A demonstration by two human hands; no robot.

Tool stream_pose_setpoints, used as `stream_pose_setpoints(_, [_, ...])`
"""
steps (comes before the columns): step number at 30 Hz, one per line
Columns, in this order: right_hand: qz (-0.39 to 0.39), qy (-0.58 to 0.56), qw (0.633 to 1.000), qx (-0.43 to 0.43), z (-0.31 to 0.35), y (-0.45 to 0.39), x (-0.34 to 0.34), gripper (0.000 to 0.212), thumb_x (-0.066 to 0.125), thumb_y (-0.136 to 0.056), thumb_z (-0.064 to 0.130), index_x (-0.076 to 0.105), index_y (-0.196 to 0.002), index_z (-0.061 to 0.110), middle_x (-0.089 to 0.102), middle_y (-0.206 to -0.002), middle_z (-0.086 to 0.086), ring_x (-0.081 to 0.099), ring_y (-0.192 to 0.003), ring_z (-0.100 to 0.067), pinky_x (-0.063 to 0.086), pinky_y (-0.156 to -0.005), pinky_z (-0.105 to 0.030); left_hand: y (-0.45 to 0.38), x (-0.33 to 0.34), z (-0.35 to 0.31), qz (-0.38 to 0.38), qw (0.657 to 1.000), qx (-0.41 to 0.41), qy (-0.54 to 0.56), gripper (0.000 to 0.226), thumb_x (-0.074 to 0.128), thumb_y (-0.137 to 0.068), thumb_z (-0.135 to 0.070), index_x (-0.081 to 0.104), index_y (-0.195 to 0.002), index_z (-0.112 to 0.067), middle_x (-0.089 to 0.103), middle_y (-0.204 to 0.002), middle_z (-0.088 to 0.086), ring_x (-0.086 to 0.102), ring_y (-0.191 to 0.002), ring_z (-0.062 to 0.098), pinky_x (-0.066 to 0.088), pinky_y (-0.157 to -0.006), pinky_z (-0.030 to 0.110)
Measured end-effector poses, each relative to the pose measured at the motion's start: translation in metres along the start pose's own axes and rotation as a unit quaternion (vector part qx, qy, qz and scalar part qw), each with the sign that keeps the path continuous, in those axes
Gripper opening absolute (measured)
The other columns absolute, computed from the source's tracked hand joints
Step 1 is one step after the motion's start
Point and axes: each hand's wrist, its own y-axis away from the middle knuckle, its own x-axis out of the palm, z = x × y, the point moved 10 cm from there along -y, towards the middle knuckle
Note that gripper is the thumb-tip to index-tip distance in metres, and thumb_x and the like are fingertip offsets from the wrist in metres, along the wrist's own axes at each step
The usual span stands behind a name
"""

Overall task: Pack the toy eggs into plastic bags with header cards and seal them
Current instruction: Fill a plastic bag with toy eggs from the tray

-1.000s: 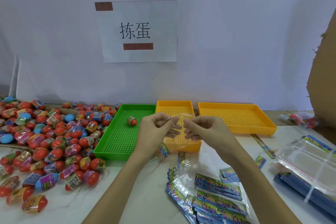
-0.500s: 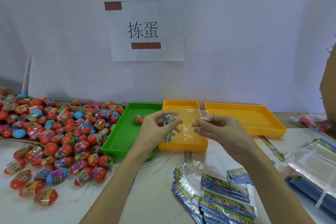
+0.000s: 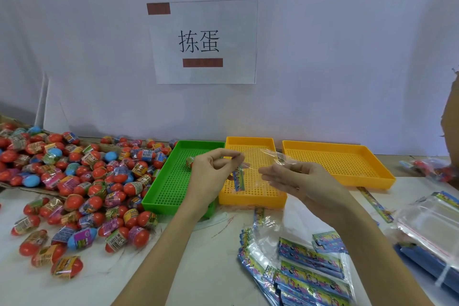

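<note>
Both hands are raised over the middle of the worktop (image 3: 173,268), in front of 3 perforated trays along the far edge. The left hand (image 3: 211,176) has its grip pinched together on the top of a clear plastic bag (image 3: 263,164), with a colourful header card (image 3: 239,180) hanging from the fingers. The right hand (image 3: 298,181) supports the bag's other side, its fingers mostly straight and thumb over the film; I cannot tell how firmly it holds. The bag floats above the small yellow tray (image 3: 250,196).

The green tray (image 3: 171,186) beside it holds 1 toy egg (image 3: 190,162), partly hidden behind the left hand. The large yellow tray (image 3: 335,164) sits toward the right edge. A heap of toy eggs (image 3: 74,181), mostly red with some blue, covers the left side of the worktop. Near the front edge lies a pile of header cards (image 3: 308,273) in clear wrap, and a stack of empty bags (image 3: 432,226) sits at the right edge. A paper sign (image 3: 203,42) hangs on the wall behind.
</note>
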Motion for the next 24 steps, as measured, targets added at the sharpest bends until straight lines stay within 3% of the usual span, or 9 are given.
stream_pose_setpoints(2, [-0.003, -0.002, 1.000, -0.002, 0.000, 0.001, 0.002, 0.034, 0.071, -0.093, 0.028, 0.072, -0.117, 0.003, 0.078, -0.111, -0.014, 0.074, -0.108, -0.026, 0.061, -0.090, -0.028, -0.001, 0.001, 0.000, 0.011, 1.000, 0.008, -0.001, 0.017, 0.078, -0.091, -0.031, 0.077, -0.098, -0.015, 0.081, -0.089, 0.003, 0.078, -0.088, 0.020, 0.060, -0.085, 0.030])
stream_pose_setpoints(7, [0.022, 0.025, 0.999, 0.005, -0.003, 0.003, 0.009, 0.035, 0.067, -0.094, 0.034, 0.076, -0.117, 0.010, 0.076, -0.119, -0.007, 0.072, -0.114, -0.022, 0.051, -0.102, -0.039, 0.001, 0.007, -0.001, 0.036, 0.999, 0.009, 0.011, 0.013, 0.077, -0.094, -0.031, 0.080, -0.096, -0.018, 0.080, -0.087, 0.003, 0.073, -0.076, 0.014, 0.054, -0.069, 0.025])
stream_pose_setpoints(9, [0.005, 0.044, 0.999, 0.002, -0.002, 0.001, 0.004, 0.034, 0.069, -0.092, 0.037, 0.080, -0.111, 0.011, 0.076, -0.120, -0.002, 0.072, -0.113, -0.019, 0.050, -0.105, -0.040, 0.000, 0.003, -0.005, 0.022, 0.998, 0.032, -0.039, 0.020, 0.076, -0.094, -0.033, 0.076, -0.113, -0.025, 0.080, -0.100, -0.005, 0.073, -0.092, 0.005, 0.055, -0.083, 0.027])
stream_pose_setpoints(11, [-0.019, 0.086, 0.996, -0.019, 0.003, 0.001, 0.002, 0.032, 0.071, -0.088, 0.042, 0.083, -0.101, 0.016, 0.078, -0.114, 0.002, 0.073, -0.109, -0.014, 0.049, -0.105, -0.038, 0.000, 0.004, -0.012, 0.045, 0.988, 0.073, -0.130, 0.044, 0.076, -0.093, -0.039, 0.060, -0.135, -0.038, 0.066, -0.130, -0.022, 0.059, -0.122, -0.005, 0.047, -0.101, 0.024])
stream_pose_setpoints(14, [-0.043, 0.180, 0.980, -0.074, 0.012, 0.002, 0.005, 0.023, 0.068, -0.095, 0.037, 0.082, -0.098, 0.020, 0.080, -0.099, 0.005, 0.074, -0.102, -0.008, 0.050, -0.103, -0.037, 0.012, 0.024, -0.029, 0.121, 0.939, 0.172, -0.271, 0.072, 0.082, -0.084, -0.050, 0.046, -0.147, -0.046, 0.047, -0.148, -0.029, 0.038, -0.139, -0.007, 0.031, -0.114, 0.025])
stream_pose_setpoints(16, [-0.046, 0.261, 0.957, -0.120, 0.020, 0.003, 0.013, 0.020, 0.065, -0.100, 0.033, 0.081, -0.098, 0.023, 0.080, -0.093, 0.009, 0.073, -0.099, -0.007, 0.052, -0.099, -0.039, 0.025, 0.046, -0.038, 0.146, 0.885, 0.263, -0.356, 0.077, 0.085, -0.079, -0.051, 0.052, -0.147, -0.037, 0.056, -0.143, -0.021, 0.044, -0.133, -0.002, 0.031, -0.113, 0.028])
stream_pose_setpoints(18, [-0.053, 0.346, 0.923, -0.163, 0.026, 0.003, 0.021, 0.024, 0.062, -0.101, 0.038, 0.083, -0.093, 0.027, 0.079, -0.090, 0.016, 0.070, -0.099, -0.005, 0.050, -0.098, -0.040, 0.032, 0.058, -0.042, 0.131, 0.862, 0.303, -0.384, 0.069, 0.086, -0.081, -0.041, 0.058, -0.143, -0.027, 0.067, -0.131, -0.010, 0.054, -0.120, 0.008, 0.040, -0.105, 0.030])
stream_pose_setpoints(21, [-0.066, 0.371, 0.902, -0.212, 0.033, 0.007, 0.028, 0.025, 0.061, -0.099, 0.042, 0.083, -0.090, 0.034, 0.077, -0.088, 0.021, 0.068, -0.095, 0.000, 0.044, -0.094, -0.023, 0.033, 0.051, -0.051, 0.067, 0.862, 0.324, -0.385, 0.047, 0.082, -0.087, -0.024, 0.068, -0.131, -0.016, 0.074, -0.109, -0.002, 0.064, -0.097, 0.020, 0.053, -0.089, 0.037])
stream_pose_setpoints(24, [-0.117, 0.362, 0.880, -0.286, 0.049, 0.019, 0.026, 0.021, 0.062, -0.099, 0.037, 0.081, -0.090, 0.030, 0.077, -0.086, 0.019, 0.070, -0.092, 0.000, 0.045, -0.082, -0.008, 0.029, 0.038, -0.052, 0.047, 0.895, 0.291, -0.336, 0.033, 0.081, -0.090, -0.023, 0.071, -0.121, -0.016, 0.076, -0.096, -0.005, 0.067, -0.090, 0.014, 0.055, -0.083, 0.033])
